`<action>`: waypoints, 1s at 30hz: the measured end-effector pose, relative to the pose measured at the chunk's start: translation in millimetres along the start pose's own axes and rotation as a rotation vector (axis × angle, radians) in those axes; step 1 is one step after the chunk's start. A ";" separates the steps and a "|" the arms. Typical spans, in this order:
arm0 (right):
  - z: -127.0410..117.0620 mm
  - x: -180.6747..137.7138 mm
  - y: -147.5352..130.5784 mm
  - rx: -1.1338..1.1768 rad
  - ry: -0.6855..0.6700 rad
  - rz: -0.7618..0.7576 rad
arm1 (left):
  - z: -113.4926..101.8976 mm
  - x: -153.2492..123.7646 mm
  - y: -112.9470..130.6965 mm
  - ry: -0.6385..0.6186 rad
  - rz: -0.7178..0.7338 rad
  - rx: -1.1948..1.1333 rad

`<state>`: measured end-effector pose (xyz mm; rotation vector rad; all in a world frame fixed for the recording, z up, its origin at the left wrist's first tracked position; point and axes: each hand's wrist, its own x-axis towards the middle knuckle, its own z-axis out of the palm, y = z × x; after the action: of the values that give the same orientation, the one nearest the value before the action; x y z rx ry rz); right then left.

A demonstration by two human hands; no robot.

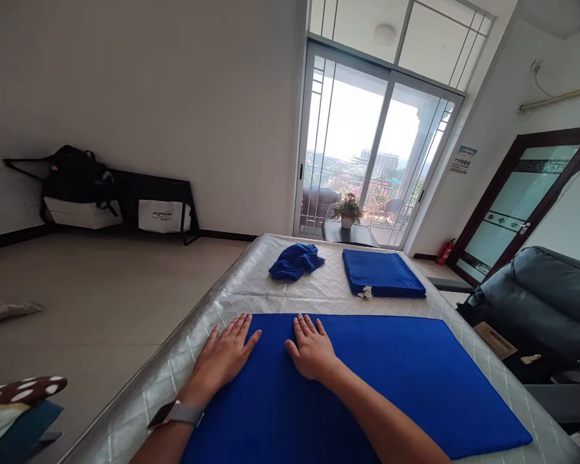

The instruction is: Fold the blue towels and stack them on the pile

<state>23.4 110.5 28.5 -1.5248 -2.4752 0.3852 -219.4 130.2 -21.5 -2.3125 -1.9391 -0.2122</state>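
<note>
The spread blue cloth lay flat across the bottom centre of the frame, on a silvery quilted mattress. The left hand rested palm down over its far left corner, grip open, fingers extended; the right hand lay flat near the far edge, its grip open too. Just above centre sat a crumpled blue cloth, and right of it a folded blue stack. A potted plant stood beyond, before the sliding glass door; a black backpack showed at left, a dark sofa at right.
</note>
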 end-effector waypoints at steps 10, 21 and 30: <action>-61.1 -96.5 161.6 -0.160 -0.025 0.336 | 30.4 0.7 -22.4 0.070 0.102 0.041; -110.6 -207.1 353.2 -0.248 0.127 0.664 | 27.1 3.6 -28.5 0.045 0.131 0.113; -107.0 -215.1 390.4 -0.145 0.267 0.638 | 22.3 2.8 -20.3 0.163 0.189 0.120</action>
<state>480.2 98.1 -6.9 -2.2426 -1.8060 0.0819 -238.2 140.3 -42.9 -2.3033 -1.6024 -0.2496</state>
